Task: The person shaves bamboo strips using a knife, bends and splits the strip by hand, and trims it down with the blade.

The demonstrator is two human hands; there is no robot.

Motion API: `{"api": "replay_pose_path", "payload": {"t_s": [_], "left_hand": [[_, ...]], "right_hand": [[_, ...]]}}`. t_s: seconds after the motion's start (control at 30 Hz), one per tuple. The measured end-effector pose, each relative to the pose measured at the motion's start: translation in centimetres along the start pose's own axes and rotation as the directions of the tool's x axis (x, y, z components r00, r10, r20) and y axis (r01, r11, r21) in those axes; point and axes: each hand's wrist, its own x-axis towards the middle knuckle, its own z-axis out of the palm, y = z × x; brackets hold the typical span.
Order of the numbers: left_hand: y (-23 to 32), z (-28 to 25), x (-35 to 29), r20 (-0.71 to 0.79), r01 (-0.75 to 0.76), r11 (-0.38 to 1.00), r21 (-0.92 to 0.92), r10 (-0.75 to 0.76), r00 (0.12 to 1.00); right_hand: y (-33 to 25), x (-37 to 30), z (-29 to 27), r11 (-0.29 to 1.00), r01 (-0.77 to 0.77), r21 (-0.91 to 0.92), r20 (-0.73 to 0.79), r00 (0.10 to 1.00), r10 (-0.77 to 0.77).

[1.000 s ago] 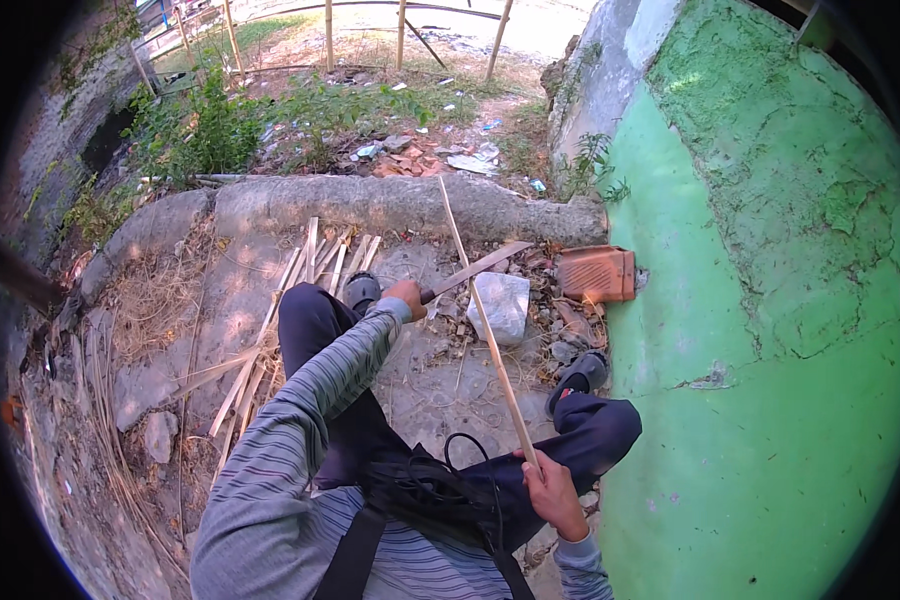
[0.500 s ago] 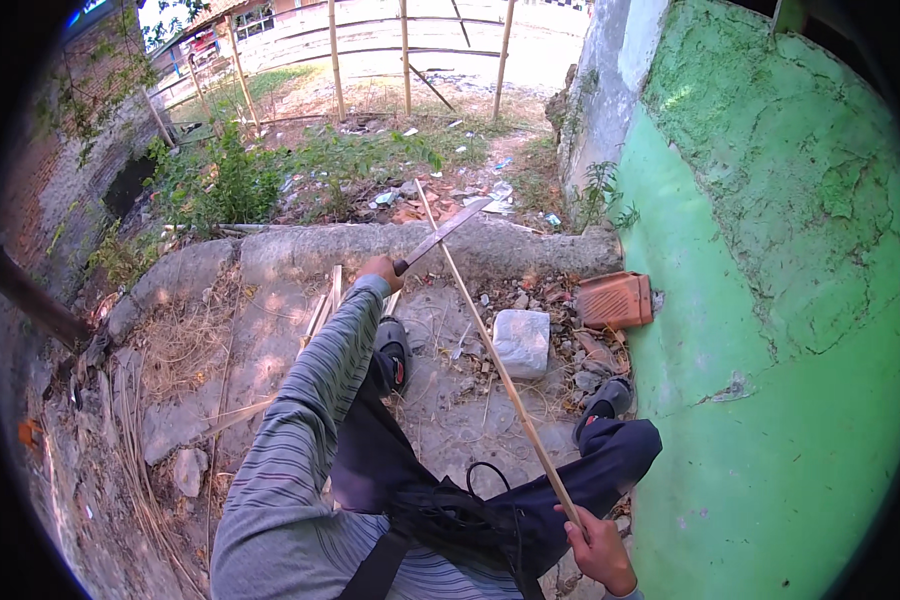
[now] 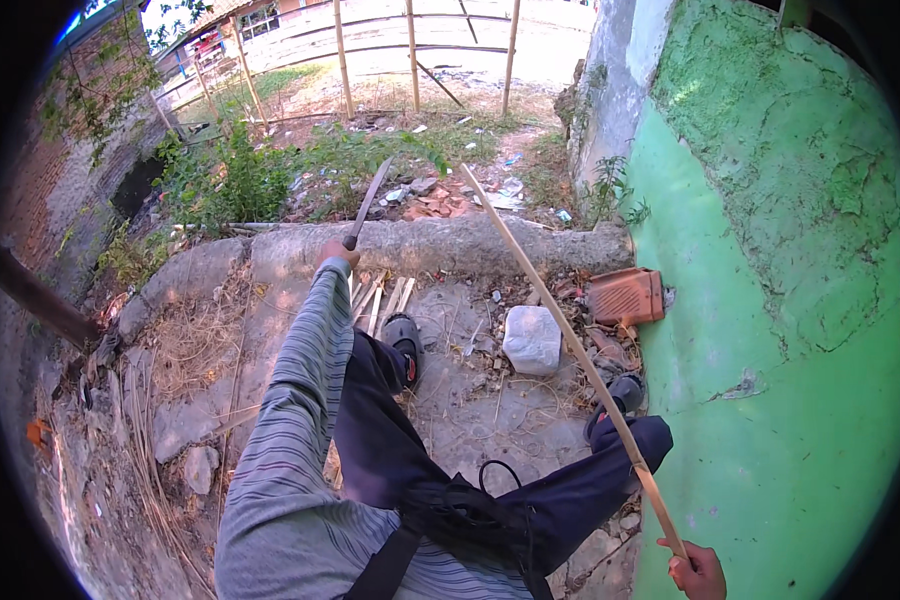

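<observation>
My left hand (image 3: pixel 339 252), at the end of a stretched-out striped sleeve, is closed round the handle of a machete (image 3: pixel 373 196). Its blade points up and away over the low concrete ledge, apart from the wood. Low on the right, my right hand (image 3: pixel 698 572) grips the near end of a long, thin bamboo strip (image 3: pixel 582 352). The strip slants up and leftward across my bent knee, and its far end is above the ledge. Several short split strips (image 3: pixel 377 302) lie beside my left foot, partly hidden by my sleeve.
A pale stone block (image 3: pixel 532 341) sits between my feet, with an orange clay tile (image 3: pixel 625 297) beyond it against the green wall (image 3: pixel 770 440). The low concrete ledge (image 3: pixel 420 246) crosses in front of me. Weeds, litter and a bamboo fence (image 3: pixel 413 60) are behind it.
The machete has come away from the strip and swung left, its blade now more upright. My right hand has moved right, carrying the strip's near end with it.
</observation>
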Motion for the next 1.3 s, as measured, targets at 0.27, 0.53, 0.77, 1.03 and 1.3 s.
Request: {"api": "replay_pose_path", "payload": {"t_s": [0.27,0.53,0.77,1.03,1.3], "left_hand": [[1.8,2.4,-6.5,0.106,-0.529,0.843,-0.101,0.538,0.836],[6.2,7.2,-17.2,0.288,-0.671,0.741,-0.027,0.649,0.704],[4.6,11.2,-18.3,0.467,-0.701,0.706,0.106,0.587,0.661],[3.8,12.7,-18.7,0.509,-0.725,0.685,0.066,0.602,0.615],[4.0,13.1,-20.5,0.54,-0.773,0.634,0.007,0.648,0.537]], "right_hand": [[2.1,17.3,9.2,0.738,-0.085,0.67,0.121,0.993,0.004],[7.7,40.6,19.0,0.157,-0.422,0.893,0.448,0.866,-0.223],[8.3,40.4,22.2,0.393,-0.372,0.841,0.397,0.918,0.021],[9.5,41.5,21.5,-0.132,-0.501,0.856,0.463,0.854,-0.237],[8.5,40.3,21.5,0.205,-0.345,0.916,0.365,0.928,-0.07]]}}
